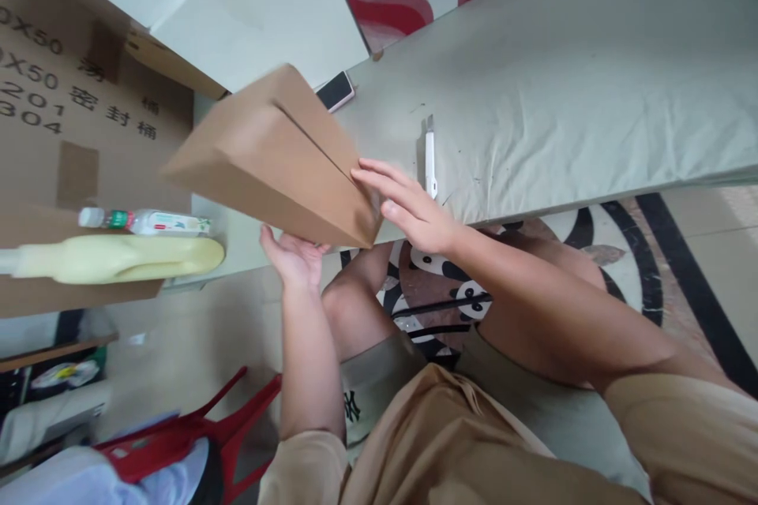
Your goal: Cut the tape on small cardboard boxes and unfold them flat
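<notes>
A brown cardboard box point(278, 158) with its flaps closed is tilted up off the grey-covered table point(562, 87). My left hand point(293, 256) is cupped under the box's lower corner and supports it from below. My right hand point(408, 205) lies flat against the box's right side, fingers stretched out and pressing on it. A white utility knife point(430, 162) lies on the table just beyond my right hand.
A phone point(335, 91) lies behind the box. At the left stand a large printed carton point(65, 118), a plastic water bottle point(145, 222) and a pale yellow jug point(118, 259). A red chair point(195, 434) is at the lower left.
</notes>
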The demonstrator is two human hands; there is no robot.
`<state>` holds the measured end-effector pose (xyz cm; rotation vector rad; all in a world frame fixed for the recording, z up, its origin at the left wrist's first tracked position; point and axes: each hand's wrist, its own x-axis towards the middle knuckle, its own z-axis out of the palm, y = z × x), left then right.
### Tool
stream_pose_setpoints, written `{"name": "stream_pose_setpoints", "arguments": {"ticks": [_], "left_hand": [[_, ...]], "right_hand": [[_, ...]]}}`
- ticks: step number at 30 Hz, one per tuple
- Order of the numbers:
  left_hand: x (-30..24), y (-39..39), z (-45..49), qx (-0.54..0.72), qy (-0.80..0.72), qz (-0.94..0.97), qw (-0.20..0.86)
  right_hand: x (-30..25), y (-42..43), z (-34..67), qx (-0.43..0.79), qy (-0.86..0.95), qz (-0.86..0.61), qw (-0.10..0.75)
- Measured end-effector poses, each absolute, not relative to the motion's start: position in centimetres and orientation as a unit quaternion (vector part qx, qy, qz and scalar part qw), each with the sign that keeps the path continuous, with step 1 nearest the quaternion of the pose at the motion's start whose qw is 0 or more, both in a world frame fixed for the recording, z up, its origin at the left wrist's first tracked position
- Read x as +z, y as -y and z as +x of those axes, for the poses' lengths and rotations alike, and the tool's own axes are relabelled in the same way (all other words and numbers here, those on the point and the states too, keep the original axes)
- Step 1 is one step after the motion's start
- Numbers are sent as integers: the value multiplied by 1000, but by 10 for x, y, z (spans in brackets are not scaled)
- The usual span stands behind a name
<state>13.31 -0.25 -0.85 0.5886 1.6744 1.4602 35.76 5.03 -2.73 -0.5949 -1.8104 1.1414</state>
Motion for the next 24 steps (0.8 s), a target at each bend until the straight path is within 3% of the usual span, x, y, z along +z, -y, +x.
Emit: {"name": "stream_pose_setpoints", "arguments": {"ticks": [6,10,14,18,24], "left_hand": [[-25,19,157,502,-727,253,394],[-15,23,143,451,-783,331,271],[8,9,134,406,-741,521,121],[20,-13,149,260,-698,662,85],[13,-19,172,201,-706,679,17]], "right_hand": [[-29,-50,364,424,711,-286,482],[-28,-55,365,421,674,-364,485],[-24,-57,362,444,674,-439,394],[-25,-59,364,431,742,-454,241],[-32,-75,383,313,734,-572,190]]}}
